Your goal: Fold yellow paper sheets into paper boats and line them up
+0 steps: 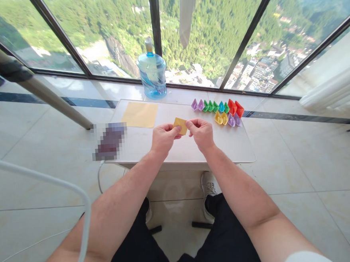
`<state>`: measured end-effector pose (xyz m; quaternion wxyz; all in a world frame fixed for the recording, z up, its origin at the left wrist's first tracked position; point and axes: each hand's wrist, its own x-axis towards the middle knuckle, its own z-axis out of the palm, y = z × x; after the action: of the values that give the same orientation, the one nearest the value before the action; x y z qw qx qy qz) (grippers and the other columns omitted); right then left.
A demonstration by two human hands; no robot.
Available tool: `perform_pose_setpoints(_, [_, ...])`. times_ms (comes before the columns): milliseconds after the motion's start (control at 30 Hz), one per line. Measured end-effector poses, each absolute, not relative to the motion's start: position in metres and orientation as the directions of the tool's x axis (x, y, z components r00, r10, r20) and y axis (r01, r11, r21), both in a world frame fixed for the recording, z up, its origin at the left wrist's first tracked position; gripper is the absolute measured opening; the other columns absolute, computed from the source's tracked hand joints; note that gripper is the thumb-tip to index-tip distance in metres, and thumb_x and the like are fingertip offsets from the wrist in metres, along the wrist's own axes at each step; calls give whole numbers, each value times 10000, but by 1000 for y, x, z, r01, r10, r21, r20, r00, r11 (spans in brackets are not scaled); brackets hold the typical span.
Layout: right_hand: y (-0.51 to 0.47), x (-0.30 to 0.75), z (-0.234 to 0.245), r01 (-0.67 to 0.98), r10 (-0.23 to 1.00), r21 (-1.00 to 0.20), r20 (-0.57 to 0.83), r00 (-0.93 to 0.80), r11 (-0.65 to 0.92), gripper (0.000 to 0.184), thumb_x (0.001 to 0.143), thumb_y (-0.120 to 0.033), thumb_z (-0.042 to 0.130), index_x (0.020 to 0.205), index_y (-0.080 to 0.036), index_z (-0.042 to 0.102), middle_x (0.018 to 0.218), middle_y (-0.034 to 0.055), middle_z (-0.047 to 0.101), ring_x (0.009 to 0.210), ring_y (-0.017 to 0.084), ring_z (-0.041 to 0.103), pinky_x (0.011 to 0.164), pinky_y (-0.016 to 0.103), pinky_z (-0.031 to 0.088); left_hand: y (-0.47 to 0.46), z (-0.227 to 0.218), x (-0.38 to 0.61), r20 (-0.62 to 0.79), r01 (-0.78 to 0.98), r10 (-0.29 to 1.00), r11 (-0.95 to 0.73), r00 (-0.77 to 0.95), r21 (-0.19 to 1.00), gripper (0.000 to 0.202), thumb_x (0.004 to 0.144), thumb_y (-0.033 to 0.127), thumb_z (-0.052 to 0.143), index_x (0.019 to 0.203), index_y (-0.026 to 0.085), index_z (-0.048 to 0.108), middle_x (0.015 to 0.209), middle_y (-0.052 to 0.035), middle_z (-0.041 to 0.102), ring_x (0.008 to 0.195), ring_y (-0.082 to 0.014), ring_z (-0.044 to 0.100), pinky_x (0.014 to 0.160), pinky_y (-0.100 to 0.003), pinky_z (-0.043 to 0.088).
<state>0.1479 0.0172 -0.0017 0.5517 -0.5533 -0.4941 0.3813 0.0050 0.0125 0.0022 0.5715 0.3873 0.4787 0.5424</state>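
Note:
A small folded piece of yellow paper point(181, 125) is held up over the white table point(140, 145). My left hand point(164, 137) pinches its left side, thumb on top. On the other side, my right hand point(201, 133) has thumb and forefinger closed on the paper's right edge. A flat yellow-orange sheet point(140, 114) lies at the table's far left. To the right stand several folded paper boats: purple point(194, 104), green point(211, 105), blue point(221, 106), red point(238, 108) and yellow point(221, 118).
A blurred-out dark object point(111, 140) with a white cable sits at the table's left edge. Behind the table, a large blue water bottle point(152, 74) stands by the windows. A white tube point(46, 172) curves across the left foreground.

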Motion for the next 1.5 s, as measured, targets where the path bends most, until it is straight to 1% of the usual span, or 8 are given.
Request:
perform_pose_setpoints(133, [10, 141, -5, 339, 932, -916, 294, 212, 212, 334, 830, -440, 702, 1070, -208, 702, 859, 30, 730, 718, 161, 636, 685, 297, 529, 12, -1, 5, -62, -159, 977, 30, -203, 987, 291, 733, 414, 769, 831, 140, 777, 772, -55, 759, 719, -199, 713, 728, -332, 596])
perform_pose_setpoints(233, [5, 137, -5, 432, 934, -854, 351, 63, 292, 379, 877, -484, 663, 1129, -207, 718, 1092, 97, 745, 871, 202, 675, 717, 313, 535, 8, -2, 5, 68, 15, 990, -67, -124, 998, 221, 783, 338, 685, 872, 170, 799, 809, -29, 775, 808, -213, 718, 807, -323, 580])
perform_pose_setpoints(333, [6, 139, -5, 479, 930, -824, 365, 41, 302, 404, 890, -509, 648, 1128, -195, 735, 1068, 95, 752, 894, 214, 673, 746, 318, 531, 3, -3, 6, 153, 41, 986, -156, 61, 987, 269, 777, 216, 615, 961, 207, 811, 938, -18, 797, 996, -229, 721, 964, -328, 539])
perform_pose_setpoints(433, [10, 147, -5, 499, 940, -818, 339, 20, 285, 326, 925, -470, 594, 989, -199, 763, 884, 46, 752, 788, 186, 654, 732, 300, 511, 6, -6, 5, 138, 6, 990, -138, 41, 990, 330, 746, 186, 613, 1018, 202, 800, 1037, -49, 791, 1036, -233, 721, 961, -336, 546])
perform_pose_setpoints(567, [14, 155, -2, 379, 987, -912, 163, -16, 156, 292, 882, -444, 633, 767, -191, 723, 633, -1, 674, 588, 142, 598, 596, 267, 474, 17, -4, -1, 71, -2, 985, -72, -156, 997, 375, 682, 279, 762, 1043, 179, 768, 996, -70, 774, 836, -198, 712, 741, -295, 567])
perform_pose_setpoints(733, [14, 159, 7, 181, 996, -983, 10, -85, 26, 262, 782, -436, 731, 794, -176, 710, 615, 16, 696, 533, 143, 628, 515, 252, 504, 20, 5, -5, -55, -91, 998, 55, 0, 994, 230, 658, 343, 800, 746, 147, 718, 655, -40, 702, 592, -150, 627, 615, -287, 531])
perform_pose_setpoints(1033, [15, 163, 10, 93, 988, -996, -2, -152, 12, 276, 731, -437, 779, 755, -173, 702, 591, 0, 684, 488, 125, 617, 472, 236, 506, 16, 14, -8, -112, -152, 983, 134, 145, 979, 186, 622, 226, 758, 771, 165, 665, 632, -42, 722, 563, -164, 673, 586, -284, 548])
perform_pose_setpoints(1500, [15, 163, 9, -89, 984, -994, 72, -161, 58, 170, 671, -296, 764, 814, -210, 800, 657, -16, 716, 554, 115, 618, 566, 287, 557, 14, 17, -10, -169, -322, 980, 193, 102, 927, 218, 590, 246, 794, 753, 173, 669, 673, -60, 747, 627, -196, 717, 597, -282, 533])
